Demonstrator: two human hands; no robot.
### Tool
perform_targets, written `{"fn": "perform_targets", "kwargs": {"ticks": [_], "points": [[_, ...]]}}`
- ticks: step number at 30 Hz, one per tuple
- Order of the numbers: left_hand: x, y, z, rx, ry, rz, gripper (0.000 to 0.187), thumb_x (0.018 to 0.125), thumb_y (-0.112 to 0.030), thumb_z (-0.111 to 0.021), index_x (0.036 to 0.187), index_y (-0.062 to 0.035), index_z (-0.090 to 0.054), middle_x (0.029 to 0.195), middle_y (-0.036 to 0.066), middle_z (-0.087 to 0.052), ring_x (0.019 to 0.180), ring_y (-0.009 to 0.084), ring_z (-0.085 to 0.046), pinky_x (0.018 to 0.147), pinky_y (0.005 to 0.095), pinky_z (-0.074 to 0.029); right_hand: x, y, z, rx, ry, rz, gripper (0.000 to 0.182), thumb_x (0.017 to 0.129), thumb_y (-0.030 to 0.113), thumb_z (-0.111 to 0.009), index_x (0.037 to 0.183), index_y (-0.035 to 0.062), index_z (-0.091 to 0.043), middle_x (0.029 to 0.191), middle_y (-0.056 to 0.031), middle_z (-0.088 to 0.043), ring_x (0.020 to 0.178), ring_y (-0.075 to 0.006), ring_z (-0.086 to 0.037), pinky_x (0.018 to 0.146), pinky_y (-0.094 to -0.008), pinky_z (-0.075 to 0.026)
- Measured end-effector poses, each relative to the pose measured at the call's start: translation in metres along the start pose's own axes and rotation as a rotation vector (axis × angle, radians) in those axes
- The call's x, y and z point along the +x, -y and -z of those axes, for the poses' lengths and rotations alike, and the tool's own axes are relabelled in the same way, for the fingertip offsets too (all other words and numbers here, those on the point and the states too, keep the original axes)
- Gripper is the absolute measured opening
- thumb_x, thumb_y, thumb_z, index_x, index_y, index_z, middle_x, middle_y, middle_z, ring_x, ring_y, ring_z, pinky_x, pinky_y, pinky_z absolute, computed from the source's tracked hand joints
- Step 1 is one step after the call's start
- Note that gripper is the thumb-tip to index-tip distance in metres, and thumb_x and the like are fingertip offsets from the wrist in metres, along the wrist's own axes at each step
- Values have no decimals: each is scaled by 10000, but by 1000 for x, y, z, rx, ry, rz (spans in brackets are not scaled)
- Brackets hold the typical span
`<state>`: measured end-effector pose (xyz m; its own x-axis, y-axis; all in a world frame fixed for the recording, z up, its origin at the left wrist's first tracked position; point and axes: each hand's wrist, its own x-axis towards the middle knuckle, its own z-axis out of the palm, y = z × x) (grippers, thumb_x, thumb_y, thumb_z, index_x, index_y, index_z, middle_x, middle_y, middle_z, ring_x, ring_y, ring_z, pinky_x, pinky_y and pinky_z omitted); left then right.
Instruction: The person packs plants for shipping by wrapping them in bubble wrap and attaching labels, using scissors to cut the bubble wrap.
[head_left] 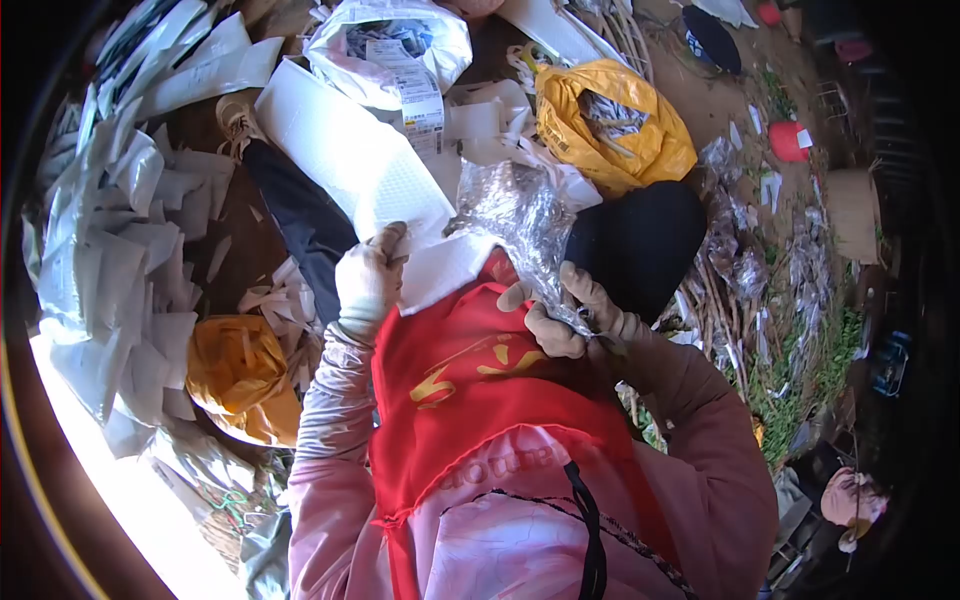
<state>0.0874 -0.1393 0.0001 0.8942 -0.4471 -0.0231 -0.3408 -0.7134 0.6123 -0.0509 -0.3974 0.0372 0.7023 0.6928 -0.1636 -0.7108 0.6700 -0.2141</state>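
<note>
My gloved left hand (370, 272) is closed on the edge of a long white padded sheet (350, 150) with a dimpled surface, which stretches away over my lap. In my gloved right hand (570, 315) a crumpled piece of clear bubble wrap (515, 205) is pinched near its lower end. The wrap lies beside the white sheet and overlaps my dark trouser leg. A red apron (470, 370) with yellow markings covers my lap under both hands.
A white bag (440, 40) and a printed label (408, 85) are in front of me. A yellow bag (660, 125) holding scraps stands to its right. White packaging (130, 240) is heaped at left, near an orange bag (240, 365). Clear plastic and sticks lie at right.
</note>
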Motion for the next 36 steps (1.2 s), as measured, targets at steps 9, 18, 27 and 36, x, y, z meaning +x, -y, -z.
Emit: {"fn": "perform_targets", "kwargs": {"ticks": [9,18,27,36], "points": [[-9,-25,-34,-626,139,-231,569,745,-276,-713,1247,-92,-520,871,102,-592,707,252,-578,707,356,-475,36,13,-18,-58,-139,-67,855,850,714,-367,1197,-59,-488,892,-136,-624,683,-206,-633,583,-277,-513],[5,-73,-74,-2274,516,479,457,842,-261,-650,1187,1,-503,1109,138,-598,1065,283,-558,989,454,-412,29,145,-34,-1749,-420,-548,438,939,402,-467,794,24,-633,706,-179,-614,682,-315,-618,641,-410,-473],[33,-96,-87,-2048,349,477,353,908,-197,-536,1181,26,-516,1105,131,-584,1029,234,-581,893,378,-480,-40,282,242,-2304,-1509,-473,349,840,292,-566,1115,87,-631,1073,-168,-645,963,-341,-631,861,-407,-488],[26,-94,-113,-1784,260,565,271,918,-103,-524,1174,-16,-515,1035,93,-603,918,221,-607,832,373,-505,-24,293,121,-2312,-1345,-611,312,801,297,-647,972,40,-602,883,-199,-648,848,-361,-634,731,-443,-488]]}}
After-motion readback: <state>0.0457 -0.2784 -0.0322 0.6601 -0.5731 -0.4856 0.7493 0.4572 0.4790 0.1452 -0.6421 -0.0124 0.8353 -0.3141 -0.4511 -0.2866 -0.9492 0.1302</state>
